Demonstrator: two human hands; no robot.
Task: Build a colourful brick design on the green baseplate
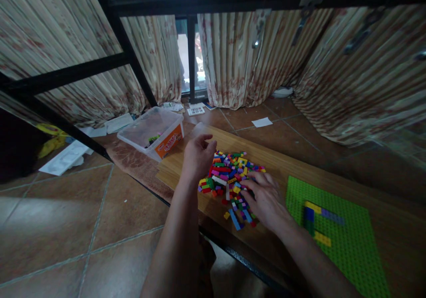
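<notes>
A heap of small toy building bricks (229, 171) in many colours lies on the wooden tabletop. At its left edge hovers my left hand (199, 158), fingers loosely bent, with a gap between thumb and forefinger and nothing seen between them. My right hand (264, 198) reaches over the right side of the heap, its fingers apart and the fingertips among the bricks; I see no brick gripped. To the right is a green studded baseplate (349, 249). On it sit yellow, blue, green and purple bricks (309, 218) joined in an angular outline.
A clear plastic box (149, 134) with an orange label stands at the table's far left, a few bricks inside. The table's dark front edge (239, 260) runs below my arms. Black metal framing (126, 54) rises beyond it, before striped curtains (233, 58). Papers (262, 122) lie on the tiled floor.
</notes>
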